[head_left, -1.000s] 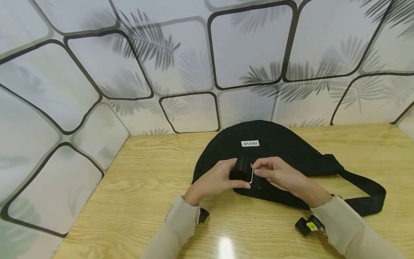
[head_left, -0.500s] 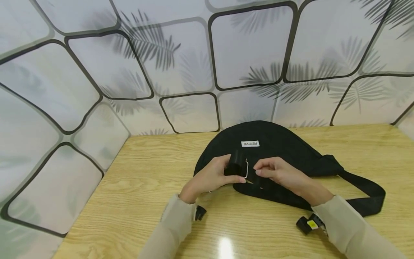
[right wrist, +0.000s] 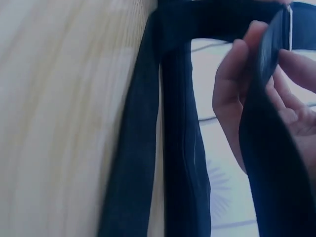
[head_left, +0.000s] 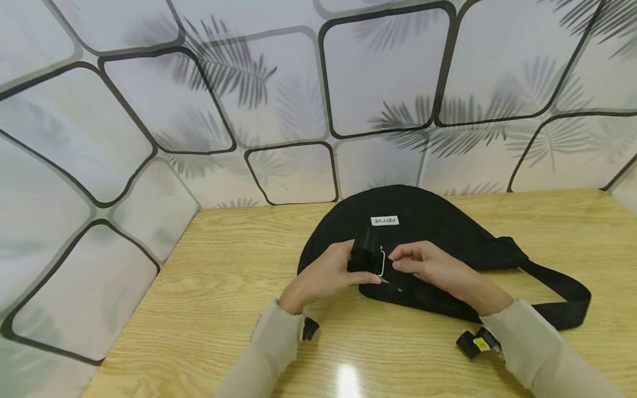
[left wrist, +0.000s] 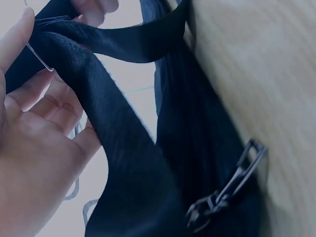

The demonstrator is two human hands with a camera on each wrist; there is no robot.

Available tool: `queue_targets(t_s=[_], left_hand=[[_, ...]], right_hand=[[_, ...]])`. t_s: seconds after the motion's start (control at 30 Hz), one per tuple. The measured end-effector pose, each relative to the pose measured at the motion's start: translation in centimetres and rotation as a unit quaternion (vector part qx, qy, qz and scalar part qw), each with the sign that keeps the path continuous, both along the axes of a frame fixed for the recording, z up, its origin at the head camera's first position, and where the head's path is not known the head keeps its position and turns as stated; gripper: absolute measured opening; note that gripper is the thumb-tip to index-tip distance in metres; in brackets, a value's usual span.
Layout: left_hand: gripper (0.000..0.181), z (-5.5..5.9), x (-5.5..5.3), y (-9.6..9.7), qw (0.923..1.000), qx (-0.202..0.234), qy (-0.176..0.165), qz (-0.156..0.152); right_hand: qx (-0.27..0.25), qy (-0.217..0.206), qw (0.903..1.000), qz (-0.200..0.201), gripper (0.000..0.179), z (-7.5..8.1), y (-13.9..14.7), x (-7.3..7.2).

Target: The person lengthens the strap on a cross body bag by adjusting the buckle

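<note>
A black sling bag (head_left: 403,204) with a white label (head_left: 385,220) lies on the table. My left hand (head_left: 323,273) grips a folded part of its black strap (left wrist: 118,118), thumb toward me. A thin rectangular metal ring (head_left: 382,263) sticks out from that fold, beside the left thumb tip. Just right of the ring, my right hand (head_left: 430,268) has thumb and index finger together. In the right wrist view, the right hand (right wrist: 291,106) pinches a length of strap (right wrist: 276,163) that hangs down from near the ring. Against the dark bag, much of the strap is hard to see.
The strap's far loop (head_left: 577,298) lies on the wooden table (head_left: 224,265) at the right. A metal zipper pull (left wrist: 242,173) hangs on the bag's edge. A patterned wall covering (head_left: 278,110) rises behind the table. Wrist cameras (head_left: 468,345) sit under both cuffs.
My left hand shifted left with the ring, away from the right fingertips, then came slightly back right. The right fingers, at the ring earlier, are now a little apart from it.
</note>
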State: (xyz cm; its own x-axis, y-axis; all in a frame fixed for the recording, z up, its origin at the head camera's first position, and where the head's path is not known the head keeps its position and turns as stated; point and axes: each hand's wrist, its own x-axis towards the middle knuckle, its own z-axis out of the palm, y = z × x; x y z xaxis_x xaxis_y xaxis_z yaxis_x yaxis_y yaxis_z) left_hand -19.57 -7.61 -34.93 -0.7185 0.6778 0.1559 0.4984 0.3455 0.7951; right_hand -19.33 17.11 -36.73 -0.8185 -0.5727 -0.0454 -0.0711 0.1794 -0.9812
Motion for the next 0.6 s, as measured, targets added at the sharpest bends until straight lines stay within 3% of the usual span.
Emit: queue_targets(t_s=[0.17,0.4,0.6], left_hand=[[0.027,0.3,-0.2,-0.4,0.9997,0.003,0.024,0.005],[0.025,-0.4,-0.2,0.2,0.9999,-0.006,0.002,-0.016],[0.043,-0.8,0.0,0.5,0.9996,-0.023,0.012,-0.014]], right_hand=[[0.013,0.012,0.9998,0.002,0.017,-0.3,0.4,-0.3],[0.000,0.027,0.9996,-0.011,0.016,-0.1,-0.1,0.2],[-0.028,0.018,0.9990,-0.030,0.012,-0.3,-0.8,0.6]])
